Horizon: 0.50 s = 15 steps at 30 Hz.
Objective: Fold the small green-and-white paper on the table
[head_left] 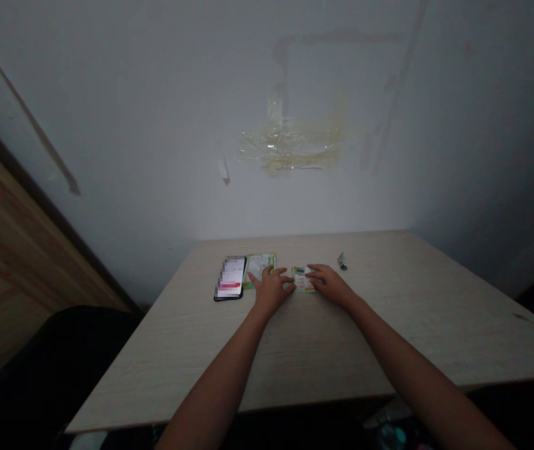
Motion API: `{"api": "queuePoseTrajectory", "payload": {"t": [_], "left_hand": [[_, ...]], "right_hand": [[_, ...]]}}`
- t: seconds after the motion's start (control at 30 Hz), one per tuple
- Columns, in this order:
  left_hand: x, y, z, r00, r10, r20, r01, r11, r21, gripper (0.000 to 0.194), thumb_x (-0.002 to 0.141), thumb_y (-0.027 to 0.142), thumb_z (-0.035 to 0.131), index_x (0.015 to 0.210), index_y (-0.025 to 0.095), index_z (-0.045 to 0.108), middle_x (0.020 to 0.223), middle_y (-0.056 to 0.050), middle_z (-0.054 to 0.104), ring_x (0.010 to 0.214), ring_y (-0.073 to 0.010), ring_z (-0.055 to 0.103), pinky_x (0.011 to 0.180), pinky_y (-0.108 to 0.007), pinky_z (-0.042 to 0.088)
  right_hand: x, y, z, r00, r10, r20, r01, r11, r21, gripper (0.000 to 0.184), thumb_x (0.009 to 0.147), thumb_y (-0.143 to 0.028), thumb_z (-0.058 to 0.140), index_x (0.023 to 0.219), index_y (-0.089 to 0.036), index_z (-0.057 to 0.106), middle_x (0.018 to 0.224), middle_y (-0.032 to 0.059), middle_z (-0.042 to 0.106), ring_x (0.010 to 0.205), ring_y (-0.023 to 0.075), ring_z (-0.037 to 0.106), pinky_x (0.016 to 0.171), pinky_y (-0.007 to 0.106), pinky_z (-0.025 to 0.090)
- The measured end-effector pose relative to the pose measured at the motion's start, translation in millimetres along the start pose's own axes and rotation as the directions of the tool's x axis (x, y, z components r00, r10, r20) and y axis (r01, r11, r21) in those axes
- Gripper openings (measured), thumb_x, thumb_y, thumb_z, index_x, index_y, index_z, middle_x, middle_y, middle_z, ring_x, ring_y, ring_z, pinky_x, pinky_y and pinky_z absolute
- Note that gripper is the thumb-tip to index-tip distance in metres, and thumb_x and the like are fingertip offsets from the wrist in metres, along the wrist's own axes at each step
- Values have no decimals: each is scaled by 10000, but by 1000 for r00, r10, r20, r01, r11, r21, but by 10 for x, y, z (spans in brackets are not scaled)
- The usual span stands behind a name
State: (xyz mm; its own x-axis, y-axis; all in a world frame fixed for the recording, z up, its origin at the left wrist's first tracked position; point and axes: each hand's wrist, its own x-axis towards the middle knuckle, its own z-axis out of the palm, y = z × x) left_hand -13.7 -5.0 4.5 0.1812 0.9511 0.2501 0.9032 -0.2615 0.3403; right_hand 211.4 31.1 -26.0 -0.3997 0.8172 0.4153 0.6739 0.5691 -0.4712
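Between my two hands a small printed packet or card point(301, 280), white with green, yellow and blue, lies flat on the table point(314, 350). My left hand point(271, 287) has its fingers spread, with fingertips at the packet's left edge. From the other side, my right hand point(330, 282) rests its outstretched fingers on the packet's right part and covers it. Partly under or behind my left hand is a larger green-edged printed sheet or packet point(258, 264). A phone point(230, 279) with its screen lit lies left of that sheet.
A small crumpled wrapper-like scrap point(342, 260) lies beyond my right hand. The wall point(154, 156) rises behind the table's far edge, with clear tape point(290, 147) stuck on it. A dark chair-like shape point(79, 350) and wooden panel point(9, 250) stand at the left.
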Motion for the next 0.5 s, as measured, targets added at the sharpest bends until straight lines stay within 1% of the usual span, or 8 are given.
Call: {"api": "queuePoseTrajectory", "payload": {"t": [0.17,0.27,0.4,0.5], "left_hand": [[-2,-13,8,1000,-1,-3,1,1000,17,255,859,487,613,1075,414,726,1402,29,573,1381,-361,317,1095,-755,-38],[-3,-23,23,1000,-11,-7,11,999,41,292,856,508,612,1117,417,705,1418,30,558,1380,-364,321,1090,-766,-16],[-2,-23,23,1000,-3,-7,4,999,54,289,856,508,612,1115,417,702,1420,37,555,1382,-371,317,1074,-788,0],[4,-25,17,1000,-6,-11,6,999,36,276,850,497,622,1091,403,720,1409,30,566,1378,-376,321,1079,-782,-4]], "right_hand": [[11,34,15,999,-3,36,4,1000,-16,326,904,-297,542,1170,-206,706,1366,103,588,1283,237,516,1117,420,373],[12,26,10,999,5,44,-3,1000,-27,325,901,-292,545,1170,-211,707,1371,103,585,1282,240,518,1115,424,374],[10,6,3,999,16,52,-14,999,-37,326,902,-284,539,1179,-226,703,1376,91,583,1284,238,516,1115,428,371],[11,-6,5,998,17,57,-14,998,-53,331,913,-297,529,1193,-234,695,1381,84,579,1289,238,508,1118,434,365]]}}
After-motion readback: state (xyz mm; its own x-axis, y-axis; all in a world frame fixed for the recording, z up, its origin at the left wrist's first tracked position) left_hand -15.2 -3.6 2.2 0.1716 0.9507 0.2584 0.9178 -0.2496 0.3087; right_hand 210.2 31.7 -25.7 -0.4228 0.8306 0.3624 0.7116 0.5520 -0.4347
